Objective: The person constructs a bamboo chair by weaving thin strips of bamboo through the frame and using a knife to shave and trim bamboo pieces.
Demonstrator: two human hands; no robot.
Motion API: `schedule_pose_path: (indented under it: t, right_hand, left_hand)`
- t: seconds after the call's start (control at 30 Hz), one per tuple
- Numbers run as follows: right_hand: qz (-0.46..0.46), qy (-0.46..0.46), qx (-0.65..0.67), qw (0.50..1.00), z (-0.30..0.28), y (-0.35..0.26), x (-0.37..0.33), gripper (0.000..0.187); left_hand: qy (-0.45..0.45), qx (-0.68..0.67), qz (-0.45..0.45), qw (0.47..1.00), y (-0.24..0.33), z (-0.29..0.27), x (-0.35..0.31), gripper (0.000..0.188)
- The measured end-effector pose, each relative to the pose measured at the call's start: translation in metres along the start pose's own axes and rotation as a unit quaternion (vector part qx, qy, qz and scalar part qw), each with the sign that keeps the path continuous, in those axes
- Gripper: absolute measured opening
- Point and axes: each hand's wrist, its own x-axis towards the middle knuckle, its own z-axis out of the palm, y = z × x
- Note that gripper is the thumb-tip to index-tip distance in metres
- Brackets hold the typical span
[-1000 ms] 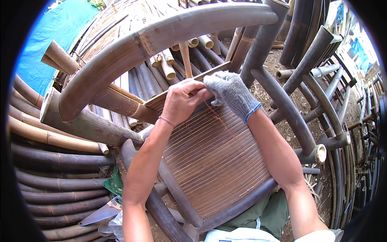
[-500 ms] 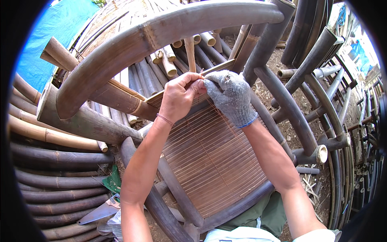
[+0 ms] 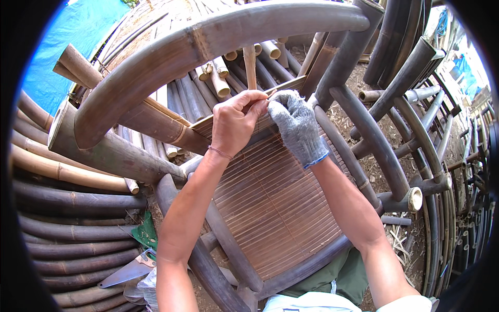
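My bare left hand [image 3: 237, 120] is closed in a pinch, thumb against bent forefinger, on the end of a thin brown strand. Right beside it, my right hand [image 3: 299, 122], in a grey knitted glove with a blue cuff, is also closed at that strand; its fingertips are partly hidden. Both hands are above the rear edge of a bamboo chair's slatted seat [image 3: 270, 208], in front of a flat bamboo strip [image 3: 289, 87] across the chair's back. A thin strand runs down the middle of the seat slats. The thick, curved dark top rail [image 3: 234, 26] arches beyond my hands.
Dark bamboo poles [image 3: 78, 231] are stacked at the left, with a handsaw [image 3: 127, 271] and a green scrap [image 3: 146, 231] beside them. More cut poles [image 3: 189, 99] lie behind the chair. At the right stands another bamboo frame [image 3: 374, 140]. A blue tarp [image 3: 73, 47] hangs far left.
Both hands have shifted slightly to the right, still pinching together. The gloved hand has turned a little, and the loose strands below it show less over the seat.
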Motion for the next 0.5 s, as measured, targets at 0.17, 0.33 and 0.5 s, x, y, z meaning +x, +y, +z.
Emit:
schedule_pose_path:
  t: [0.17,0.33,0.5]
  right_hand:
    - [-0.068,0.050,-0.063,0.994,0.004,0.005,-0.004,0.014]
    - [-0.244,0.118,-0.217,0.938,-0.002,-0.004,-0.005,0.015]
    - [-0.287,0.041,-0.344,0.893,-0.009,-0.009,0.002,0.013]
  left_hand:
    - [-0.003,0.038,0.026,0.999,-0.004,0.000,0.000,0.012]
    - [-0.007,-0.113,-0.120,0.986,0.004,-0.004,0.001,0.015]
    - [-0.035,-0.120,-0.137,0.983,0.008,-0.003,0.001,0.017]
